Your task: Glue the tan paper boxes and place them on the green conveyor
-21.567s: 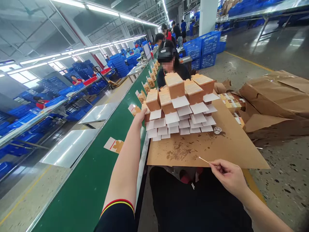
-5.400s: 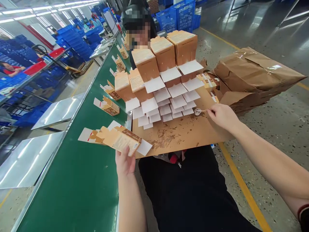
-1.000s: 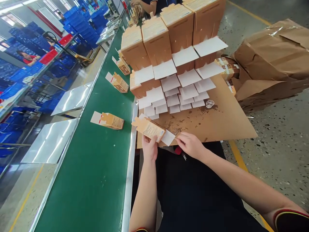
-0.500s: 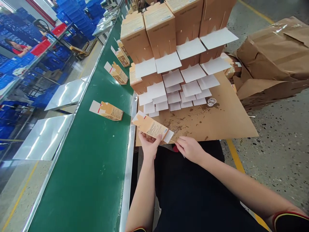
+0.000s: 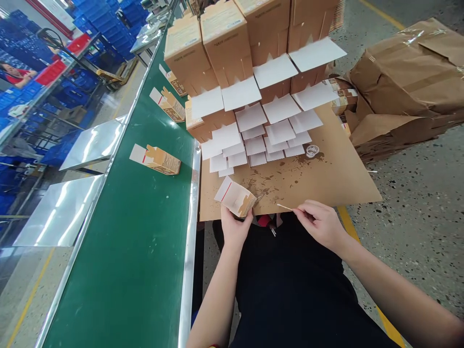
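My left hand [image 5: 235, 225] grips a small brown carton [image 5: 236, 197] from below, at the near edge of the cardboard sheet [image 5: 326, 181]; the carton's white flap with a red line points up and left. My right hand [image 5: 321, 223] pinches a thin wooden stick [image 5: 285, 207] whose tip points left toward the carton. A small clear cup [image 5: 312, 151] sits on the stained sheet. Behind it rise stacked brown cartons [image 5: 224, 38] with their white flaps [image 5: 264, 128] fanned out in rows.
A green conveyor belt [image 5: 145, 251] runs along my left and carries several folded cartons, the nearest one [image 5: 161, 160] lying flat. Crumpled brown wrapping [image 5: 406, 87] lies on the floor at right. Blue crates and a shelf rack stand at far left.
My left hand has turned the carton so its open end faces me. My right hand drew back to the right from the carton's flap, and the stick now shows.
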Demonstrator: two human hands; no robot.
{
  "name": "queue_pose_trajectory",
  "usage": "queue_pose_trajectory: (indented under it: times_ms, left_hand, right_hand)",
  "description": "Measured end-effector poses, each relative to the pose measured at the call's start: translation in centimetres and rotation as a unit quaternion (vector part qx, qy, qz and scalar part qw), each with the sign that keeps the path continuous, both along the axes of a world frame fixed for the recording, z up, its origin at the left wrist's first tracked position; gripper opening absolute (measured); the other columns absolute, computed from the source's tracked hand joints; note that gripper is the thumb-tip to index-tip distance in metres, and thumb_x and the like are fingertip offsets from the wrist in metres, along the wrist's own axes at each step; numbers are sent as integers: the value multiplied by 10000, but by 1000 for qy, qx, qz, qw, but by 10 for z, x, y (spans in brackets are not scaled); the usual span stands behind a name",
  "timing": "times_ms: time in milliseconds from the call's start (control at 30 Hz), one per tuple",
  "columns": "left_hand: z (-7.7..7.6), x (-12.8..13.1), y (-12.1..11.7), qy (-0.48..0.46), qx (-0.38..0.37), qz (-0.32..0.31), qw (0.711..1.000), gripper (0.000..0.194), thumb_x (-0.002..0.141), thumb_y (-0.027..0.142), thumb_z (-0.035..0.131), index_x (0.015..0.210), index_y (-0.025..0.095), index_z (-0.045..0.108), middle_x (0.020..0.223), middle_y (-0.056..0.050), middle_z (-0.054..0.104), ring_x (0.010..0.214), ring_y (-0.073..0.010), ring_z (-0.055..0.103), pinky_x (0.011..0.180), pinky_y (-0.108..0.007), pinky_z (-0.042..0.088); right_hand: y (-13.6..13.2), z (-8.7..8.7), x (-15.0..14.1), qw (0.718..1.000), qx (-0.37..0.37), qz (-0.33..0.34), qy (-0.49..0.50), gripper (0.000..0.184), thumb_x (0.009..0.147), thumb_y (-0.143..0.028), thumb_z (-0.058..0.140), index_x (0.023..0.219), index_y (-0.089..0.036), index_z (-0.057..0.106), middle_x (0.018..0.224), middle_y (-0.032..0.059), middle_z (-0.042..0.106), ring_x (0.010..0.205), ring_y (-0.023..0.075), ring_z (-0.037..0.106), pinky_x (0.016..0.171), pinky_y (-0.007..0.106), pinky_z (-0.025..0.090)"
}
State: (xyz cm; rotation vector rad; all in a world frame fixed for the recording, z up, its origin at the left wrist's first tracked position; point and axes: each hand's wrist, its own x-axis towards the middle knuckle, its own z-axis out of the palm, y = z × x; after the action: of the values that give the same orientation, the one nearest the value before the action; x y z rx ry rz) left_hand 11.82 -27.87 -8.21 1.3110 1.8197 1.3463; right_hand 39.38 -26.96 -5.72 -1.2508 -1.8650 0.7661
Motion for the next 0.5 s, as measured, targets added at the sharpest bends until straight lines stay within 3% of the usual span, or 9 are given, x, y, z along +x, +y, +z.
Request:
queue_pose_trajectory:
  times_ms: [133, 233, 367, 500]
  left_hand:
    - [-2, 5, 3, -48, 13, 0, 999, 717, 703, 249, 1002, 1349, 249, 691, 1273, -129, 772, 1218, -361, 785, 1107, -502, 629]
    - [-5, -7, 7, -53, 28, 16, 998, 670, 673, 239, 1007, 1277, 246, 716, 1190, -118, 781, 1141, -360, 808, 1047, -497, 661]
    - [1, -76, 7, -8, 24, 139, 990, 646, 604, 268, 1013, 1158, 245, 684, 1113, -93, 783, 1091, -369, 814, 1050, -569, 669]
    - [25, -171, -1, 12, 20, 289, 957, 661, 579, 287, 1026, 1097, 287, 615, 1099, -44, 768, 1165, -386, 801, 1141, -666, 610]
  right_hand:
    - [1, 2, -7, 1000, -2, 11, 7, 444, 1160, -369, 573, 739, -236, 619, 675, 10, 572, 599, 162, 521, 592, 316, 438]
    - [4, 0, -10, 999, 19, 29, 14, 451, 1172, -371, 563, 744, -239, 613, 673, 7, 575, 593, 162, 543, 587, 311, 449]
    - [12, -3, -1, 998, 55, 12, 16, 462, 1179, -415, 568, 753, -247, 621, 654, 6, 581, 572, 170, 551, 564, 311, 451]
    - [22, -3, 9, 998, 62, -14, 24, 496, 1172, -514, 584, 756, -249, 637, 644, 9, 594, 562, 172, 541, 550, 309, 447]
